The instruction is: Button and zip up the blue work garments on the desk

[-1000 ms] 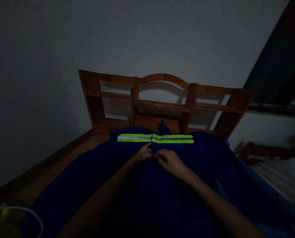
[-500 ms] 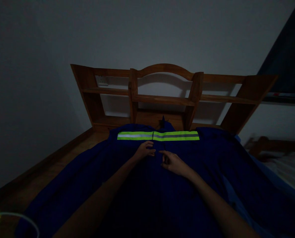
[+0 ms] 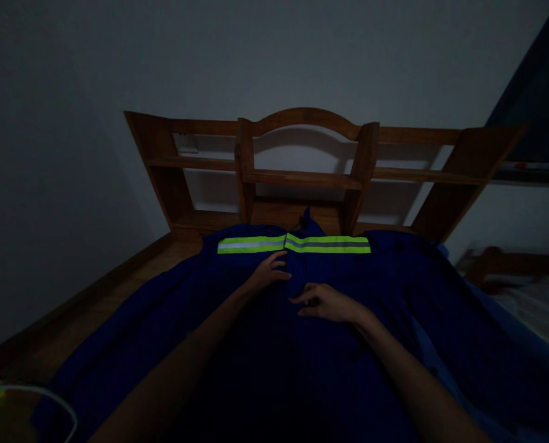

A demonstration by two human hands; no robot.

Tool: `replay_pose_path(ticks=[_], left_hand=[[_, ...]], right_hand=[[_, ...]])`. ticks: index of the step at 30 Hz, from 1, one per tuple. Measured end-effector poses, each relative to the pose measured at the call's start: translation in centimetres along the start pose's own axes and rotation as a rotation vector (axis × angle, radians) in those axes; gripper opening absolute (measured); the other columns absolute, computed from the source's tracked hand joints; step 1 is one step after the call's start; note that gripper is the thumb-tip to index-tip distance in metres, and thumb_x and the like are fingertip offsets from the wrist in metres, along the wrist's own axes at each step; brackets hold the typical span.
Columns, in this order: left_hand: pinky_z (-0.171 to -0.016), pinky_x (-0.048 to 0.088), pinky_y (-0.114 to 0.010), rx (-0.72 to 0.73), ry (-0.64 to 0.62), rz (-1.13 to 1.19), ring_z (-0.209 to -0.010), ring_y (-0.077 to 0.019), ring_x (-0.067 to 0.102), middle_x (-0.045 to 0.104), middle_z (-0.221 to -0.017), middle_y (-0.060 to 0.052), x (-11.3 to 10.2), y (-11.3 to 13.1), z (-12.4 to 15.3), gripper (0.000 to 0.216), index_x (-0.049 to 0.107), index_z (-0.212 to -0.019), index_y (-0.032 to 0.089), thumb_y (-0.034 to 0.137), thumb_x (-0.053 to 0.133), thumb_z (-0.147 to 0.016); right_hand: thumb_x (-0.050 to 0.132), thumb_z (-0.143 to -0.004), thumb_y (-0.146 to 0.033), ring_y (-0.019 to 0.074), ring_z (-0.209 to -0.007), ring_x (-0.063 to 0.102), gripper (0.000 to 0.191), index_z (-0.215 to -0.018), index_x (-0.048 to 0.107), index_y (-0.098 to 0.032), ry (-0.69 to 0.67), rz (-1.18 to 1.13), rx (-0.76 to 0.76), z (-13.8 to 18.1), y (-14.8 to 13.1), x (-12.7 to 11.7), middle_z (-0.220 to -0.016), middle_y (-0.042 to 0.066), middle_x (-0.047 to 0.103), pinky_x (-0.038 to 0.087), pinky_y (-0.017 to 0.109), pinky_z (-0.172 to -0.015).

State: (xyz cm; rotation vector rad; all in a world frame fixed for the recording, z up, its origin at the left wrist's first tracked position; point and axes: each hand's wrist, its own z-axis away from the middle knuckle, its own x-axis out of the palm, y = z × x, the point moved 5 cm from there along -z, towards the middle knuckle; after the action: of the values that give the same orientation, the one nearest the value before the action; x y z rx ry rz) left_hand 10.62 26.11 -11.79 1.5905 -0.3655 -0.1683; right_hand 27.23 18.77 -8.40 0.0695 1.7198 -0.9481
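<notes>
A dark blue work jacket (image 3: 173, 320) lies spread on a wooden bed, with a yellow-and-grey reflective stripe (image 3: 294, 244) across its far part. My left hand (image 3: 269, 274) rests on the cloth just below the stripe, fingers pressed on the front seam. My right hand (image 3: 326, 303) lies a little nearer and to the right, fingers curled in a loose pinch over the cloth at the jacket's middle. The room is dim, so I cannot make out what, if anything, the fingers hold.
A wooden headboard with open shelves (image 3: 302, 178) stands behind the jacket against a grey wall. The bed's wooden side rail (image 3: 85, 298) runs along the left. A white cable (image 3: 34, 394) loops at the lower left. Another bed frame (image 3: 509, 264) shows at the right.
My right hand has drawn back toward me, away from my left hand, which stayed just below the stripe. The view has tilted down slightly.
</notes>
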Motion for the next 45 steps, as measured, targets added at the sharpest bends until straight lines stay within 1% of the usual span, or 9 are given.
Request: replay_pose_path(ticks=[5,9,15,24,28,32,37,40,45], left_hand=[[-0.063,0.049,-0.027,-0.053,-0.106,-0.048,-0.069,-0.0134,0.062,0.059,-0.091,-0.003,0.3,-0.1,0.4,0.097,0.027,-0.137,0.030,0.018,0.080,-0.057],[-0.051,0.038,-0.016,-0.048,-0.170,-0.152,-0.054,-0.0072,0.054,0.056,-0.066,0.005,0.5,-0.1,0.6,0.105,0.016,-0.142,0.030,0.019,0.079,-0.058],[-0.057,0.043,-0.020,-0.022,-0.136,-0.150,-0.057,-0.0106,0.058,0.061,-0.065,0.003,0.7,0.1,0.7,0.104,0.014,-0.143,0.024,0.021,0.077,-0.061],[-0.065,0.050,-0.028,-0.028,-0.047,-0.093,-0.058,-0.0101,0.058,0.059,-0.064,0.005,0.8,0.0,0.5,0.100,0.023,-0.140,0.024,0.023,0.080,-0.058],[-0.068,0.050,-0.030,-0.141,-0.053,-0.120,-0.062,-0.0133,0.061,0.064,-0.070,-0.002,0.2,0.2,0.6,0.079,0.045,-0.128,0.016,0.025,0.080,-0.058],[-0.068,0.047,-0.027,-0.214,-0.216,-0.334,-0.068,-0.0157,0.062,0.068,-0.077,-0.006,-0.5,0.7,1.2,0.042,0.067,-0.091,0.011,0.030,0.079,-0.056],[-0.067,0.045,-0.023,-0.182,-0.326,-0.455,-0.073,-0.0165,0.062,0.069,-0.075,-0.002,-0.6,0.5,1.2,0.025,0.067,-0.073,0.014,0.026,0.077,-0.054],[-0.062,0.044,-0.021,-0.195,-0.319,-0.488,-0.067,-0.0150,0.061,0.067,-0.068,0.000,-0.3,-0.1,1.0,0.018,0.064,-0.066,0.013,0.023,0.074,-0.054],[-0.059,0.043,-0.019,-0.140,-0.287,-0.573,-0.062,-0.0121,0.058,0.065,-0.063,0.002,-0.1,-0.3,0.7,0.011,0.064,-0.065,0.013,0.020,0.067,-0.057]], right_hand=[[0.062,-0.080,-0.034,0.0144,-0.088,0.058,0.036,-0.115,0.062,-0.027,-0.035,-0.021,0.002,0.3,0.0,-0.3,-0.103,0.003,0.060,0.043,0.024,-0.079],[0.063,-0.078,-0.032,0.0135,-0.081,0.060,0.041,-0.118,0.060,-0.024,0.001,-0.054,0.059,0.6,0.4,-0.7,-0.100,0.004,0.062,0.044,0.022,-0.070],[0.056,-0.083,-0.030,0.0103,-0.059,0.060,0.040,-0.121,0.057,-0.020,0.012,-0.124,0.115,0.4,0.7,-0.4,-0.086,0.003,0.067,0.044,0.020,-0.059],[0.048,-0.087,-0.028,0.0102,-0.053,0.059,0.037,-0.122,0.057,-0.020,0.132,-0.084,0.175,0.0,0.6,-0.1,-0.069,0.000,0.066,0.041,0.020,-0.055],[0.046,-0.087,-0.027,0.0098,-0.052,0.059,0.037,-0.122,0.057,-0.020,0.127,-0.116,0.178,0.0,0.8,-0.1,-0.065,-0.001,0.065,0.041,0.019,-0.055],[0.045,-0.088,-0.026,0.0085,-0.052,0.058,0.037,-0.123,0.056,-0.020,0.128,-0.168,0.143,-0.3,0.9,0.0,-0.072,0.000,0.065,0.041,0.018,-0.054],[0.050,-0.086,-0.023,0.0094,-0.069,0.059,0.028,-0.110,0.065,-0.022,0.296,-0.143,0.043,-1.0,0.8,-0.1,-0.094,0.003,0.063,0.043,0.020,-0.063],[0.055,-0.083,-0.022,0.0109,-0.076,0.058,0.024,-0.102,0.069,-0.022,0.385,-0.112,0.035,-1.4,0.9,0.0,-0.092,0.003,0.063,0.043,0.021,-0.068],[0.057,-0.081,-0.021,0.0123,-0.076,0.059,0.020,-0.096,0.070,-0.023,0.425,-0.108,0.088,-1.8,1.2,0.2,-0.088,0.002,0.065,0.044,0.022,-0.069]])
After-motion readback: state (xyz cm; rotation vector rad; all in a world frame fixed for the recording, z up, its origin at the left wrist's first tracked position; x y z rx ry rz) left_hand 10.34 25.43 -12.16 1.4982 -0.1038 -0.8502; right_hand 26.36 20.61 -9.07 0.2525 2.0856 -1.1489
